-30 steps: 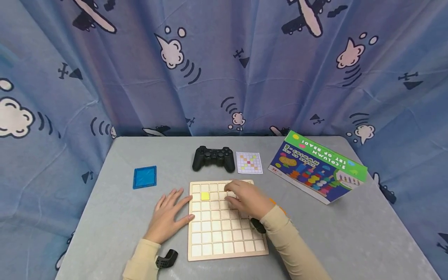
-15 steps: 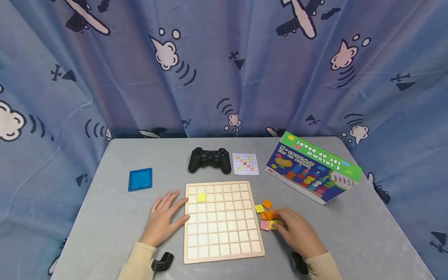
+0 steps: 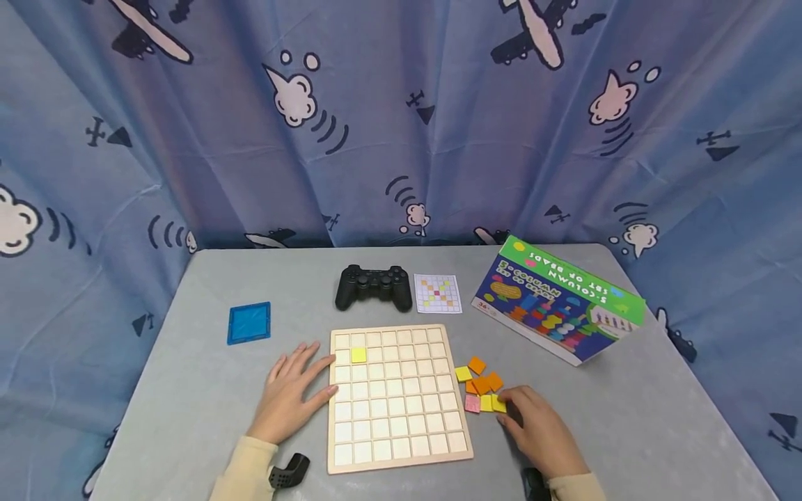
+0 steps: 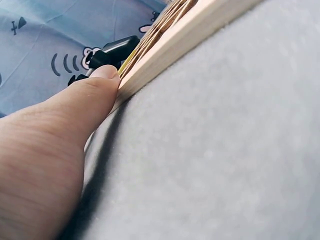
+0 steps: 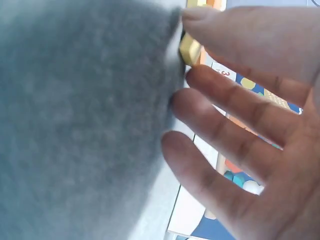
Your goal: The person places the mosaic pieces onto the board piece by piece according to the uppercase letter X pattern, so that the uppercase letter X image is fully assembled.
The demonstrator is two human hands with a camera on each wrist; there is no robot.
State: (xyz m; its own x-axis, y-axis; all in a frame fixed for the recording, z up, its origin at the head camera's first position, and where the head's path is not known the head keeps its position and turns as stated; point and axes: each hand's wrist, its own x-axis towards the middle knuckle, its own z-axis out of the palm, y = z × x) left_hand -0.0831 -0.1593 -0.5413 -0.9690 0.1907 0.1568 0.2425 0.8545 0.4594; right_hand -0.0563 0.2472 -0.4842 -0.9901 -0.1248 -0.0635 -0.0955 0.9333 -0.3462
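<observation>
A wooden grid board (image 3: 401, 396) lies in front of me, with one yellow tile (image 3: 358, 355) in a cell near its upper left. My left hand (image 3: 291, 393) rests beside the board, fingers spread, index finger and thumb touching its left edge. In the left wrist view the thumb (image 4: 102, 85) meets the board's wooden rim (image 4: 165, 55). Right of the board lies a small pile of orange, yellow and pink tiles (image 3: 481, 385). My right hand (image 3: 539, 424) pinches the rightmost yellow tile (image 3: 498, 403) between thumb and index finger; the other fingers are loosely bent.
Behind the board are a black game controller (image 3: 374, 287) and a small card with a coloured grid pattern (image 3: 438, 293). A blue tray (image 3: 249, 323) lies at the left. A colourful toy box (image 3: 557, 303) stands at the back right, before a blue curtain (image 3: 376, 139).
My right hand has gone from over the board's upper right to the tile pile, then slightly further right to a yellow tile. The left hand keeps its place at the board.
</observation>
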